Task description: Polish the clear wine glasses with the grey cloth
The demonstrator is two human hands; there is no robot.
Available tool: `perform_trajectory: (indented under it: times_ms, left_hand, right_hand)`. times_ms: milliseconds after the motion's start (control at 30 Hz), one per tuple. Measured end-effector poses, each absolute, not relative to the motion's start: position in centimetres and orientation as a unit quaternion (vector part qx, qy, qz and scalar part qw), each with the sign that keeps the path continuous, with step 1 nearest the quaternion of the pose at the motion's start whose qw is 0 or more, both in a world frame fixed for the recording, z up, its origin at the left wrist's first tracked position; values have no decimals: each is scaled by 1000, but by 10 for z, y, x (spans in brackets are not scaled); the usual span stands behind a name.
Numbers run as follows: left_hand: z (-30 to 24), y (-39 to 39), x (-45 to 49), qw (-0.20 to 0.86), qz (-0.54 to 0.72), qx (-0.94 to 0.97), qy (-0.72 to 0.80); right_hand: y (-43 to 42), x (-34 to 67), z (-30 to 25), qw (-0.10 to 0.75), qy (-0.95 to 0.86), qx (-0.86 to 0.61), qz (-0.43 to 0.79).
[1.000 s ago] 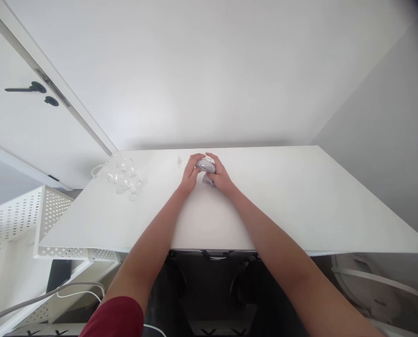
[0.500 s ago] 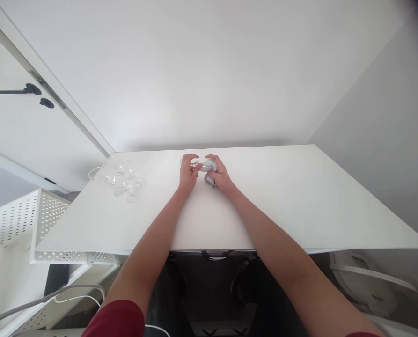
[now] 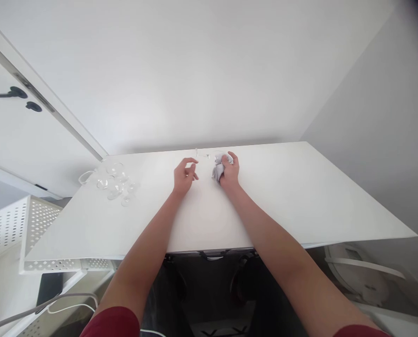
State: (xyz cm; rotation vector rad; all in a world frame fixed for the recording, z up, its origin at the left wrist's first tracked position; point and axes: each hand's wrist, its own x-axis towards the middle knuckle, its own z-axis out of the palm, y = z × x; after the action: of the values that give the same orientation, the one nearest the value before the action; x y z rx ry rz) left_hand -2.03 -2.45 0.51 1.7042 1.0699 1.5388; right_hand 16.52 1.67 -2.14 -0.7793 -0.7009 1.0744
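Note:
My right hand (image 3: 231,170) is wrapped around a crumpled light-grey cloth (image 3: 218,172) above the middle of the white table. A clear stemmed glass (image 3: 208,156) lies sideways in the air at that hand, its foot pointing left and its bowl end partly hidden by the cloth and fingers. To the left, my left hand (image 3: 184,175) is apart from both, fingers loosely bent and spread, with nothing visible in them. Further left on the table stands a group of several clear glasses (image 3: 113,181), hard to tell apart against the white surface.
The white table (image 3: 282,201) runs along a pale wall. A white cable (image 3: 85,177) lies by the glasses at the left edge. Below left are a perforated white rack (image 3: 42,222) and a grey cable (image 3: 71,296). A door with a black handle (image 3: 17,92) is at far left.
My left hand has come off the glass and opened, drawing slightly left. My right hand has moved a little right with the cloth and glass, showing the glass's stem and foot.

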Motion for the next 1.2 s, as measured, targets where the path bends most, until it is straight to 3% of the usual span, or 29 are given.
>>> perform_trajectory:
  times_ms: [67,133,233,333,467,700,933,1100,1200]
  left_hand:
    - [4,-18,-25,305,647,561,416]
    - [3,-9,-30,394,647,509,408]
    - [4,-1,-34,602,503,495,373]
    - [4,-2,-36,702,365,518,327]
    - [6,-7,-38,694,338,555,311]
    - [8,-6,-35,643,449,539,306]
    - [4,-6,-28,644,439,550,300]
    - [0,-2,-26,606,493,532,326]
    - [-2,-4,-26,588,477,556,343]
  right_hand:
    - [20,168,-22,734,-310,-359,487]
    - [18,167,-19,725,-319,-359,493]
    - [9,161,-8,701,-364,-346,506]
    - [1,156,-1,665,-436,-328,510]
    - [2,157,-3,651,-459,-319,514]
    - [15,166,-9,719,-346,-311,515]
    - [-1,148,8,570,-446,-222,654]
    - [-6,151,11,640,-496,-232,539]
    - [-12,151,13,626,-584,-274,439]
